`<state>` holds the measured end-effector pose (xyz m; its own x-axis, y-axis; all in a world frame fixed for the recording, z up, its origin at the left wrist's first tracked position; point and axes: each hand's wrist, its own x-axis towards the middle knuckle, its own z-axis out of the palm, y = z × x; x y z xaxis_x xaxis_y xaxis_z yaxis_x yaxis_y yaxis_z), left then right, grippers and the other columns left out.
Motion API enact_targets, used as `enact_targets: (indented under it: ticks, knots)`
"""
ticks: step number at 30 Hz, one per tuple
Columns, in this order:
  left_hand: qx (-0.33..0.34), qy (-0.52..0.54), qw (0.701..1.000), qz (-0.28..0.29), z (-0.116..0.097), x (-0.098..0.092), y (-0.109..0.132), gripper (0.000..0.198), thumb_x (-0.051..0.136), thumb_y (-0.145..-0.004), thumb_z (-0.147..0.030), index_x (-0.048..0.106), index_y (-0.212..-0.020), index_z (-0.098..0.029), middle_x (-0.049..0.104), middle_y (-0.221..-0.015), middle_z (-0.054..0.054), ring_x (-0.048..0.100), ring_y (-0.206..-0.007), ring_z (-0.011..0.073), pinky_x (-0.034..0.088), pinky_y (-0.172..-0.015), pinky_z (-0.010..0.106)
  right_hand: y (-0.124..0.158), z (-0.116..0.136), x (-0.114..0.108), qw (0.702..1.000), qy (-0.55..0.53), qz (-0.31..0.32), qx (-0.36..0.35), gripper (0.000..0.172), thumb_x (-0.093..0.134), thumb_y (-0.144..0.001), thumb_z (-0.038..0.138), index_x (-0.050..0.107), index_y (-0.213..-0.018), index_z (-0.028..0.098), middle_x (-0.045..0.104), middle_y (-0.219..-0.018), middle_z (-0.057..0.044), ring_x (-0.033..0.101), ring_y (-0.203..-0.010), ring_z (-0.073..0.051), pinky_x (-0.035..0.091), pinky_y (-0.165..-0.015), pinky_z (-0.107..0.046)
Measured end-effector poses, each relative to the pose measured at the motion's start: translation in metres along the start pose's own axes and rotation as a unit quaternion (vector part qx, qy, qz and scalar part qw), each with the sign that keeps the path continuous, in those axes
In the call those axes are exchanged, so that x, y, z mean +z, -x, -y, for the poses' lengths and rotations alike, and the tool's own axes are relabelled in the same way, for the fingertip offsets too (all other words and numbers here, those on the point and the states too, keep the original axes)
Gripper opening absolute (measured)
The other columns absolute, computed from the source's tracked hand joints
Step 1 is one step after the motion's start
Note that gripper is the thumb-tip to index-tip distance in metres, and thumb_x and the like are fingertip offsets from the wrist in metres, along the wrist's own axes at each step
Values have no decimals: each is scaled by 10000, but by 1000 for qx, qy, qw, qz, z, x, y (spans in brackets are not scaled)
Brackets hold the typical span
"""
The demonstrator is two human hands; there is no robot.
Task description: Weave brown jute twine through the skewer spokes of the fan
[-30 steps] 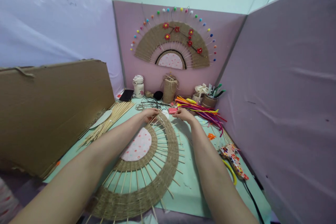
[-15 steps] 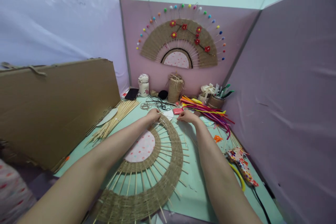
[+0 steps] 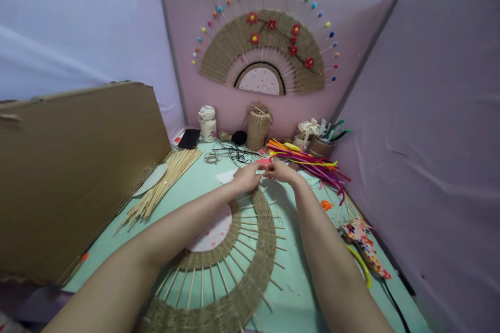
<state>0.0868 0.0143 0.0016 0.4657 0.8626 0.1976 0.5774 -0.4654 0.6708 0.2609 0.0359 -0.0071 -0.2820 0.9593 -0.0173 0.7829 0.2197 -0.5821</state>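
A woven fan [image 3: 267,229] with thin sticks fanning out lies on the pale green table, its inner half-disc [image 3: 214,230] pink-dotted white. My left hand [image 3: 247,177] is at the far end of the woven band, fingers closed and pointing right. Just beyond that end, my right hand [image 3: 279,170] has its fingers pinched, and its fingertips meet those of the left. Whatever sits between the fingertips is too small to make out. Behind the hands lies a pink block [image 3: 262,162], partly covered. My left forearm hides some of the fan.
Bundled sticks [image 3: 166,182] and a cardboard sheet [image 3: 86,166] are on the left. At the back stand a white bottle [image 3: 208,124] and a twine roll [image 3: 258,126]. Colourful pipe cleaners [image 3: 312,164] and a flower-patterned glue gun [image 3: 365,244] lie right. A finished fan [image 3: 230,44] hangs behind.
My left hand has moved right from the fan's far end to meet my right hand, which has stayed nearly in place. The camera view has shifted slightly.
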Motion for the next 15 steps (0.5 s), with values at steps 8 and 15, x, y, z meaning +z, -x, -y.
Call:
enact_targets:
  ticks: [8,15]
  knots:
    - [-19,4,1000,0,8,11,-1,274,544,-766,-188,603,-1034,-189,672,-908,76,608,-879,224,433,-778,303,9,16,-10,998,59,22,26,242,610,-719,314,593,-547,144,563,-515,-20,451,-503,-109,285,-497,-242]
    - [-68,3,990,-120,36,-33,-7,278,582,-718,-150,597,-996,-162,608,-1056,108,535,-1017,224,394,-895,321,17,24,-17,993,71,75,61,204,630,-698,272,584,-530,166,596,-542,-17,458,-482,-109,295,-491,-249]
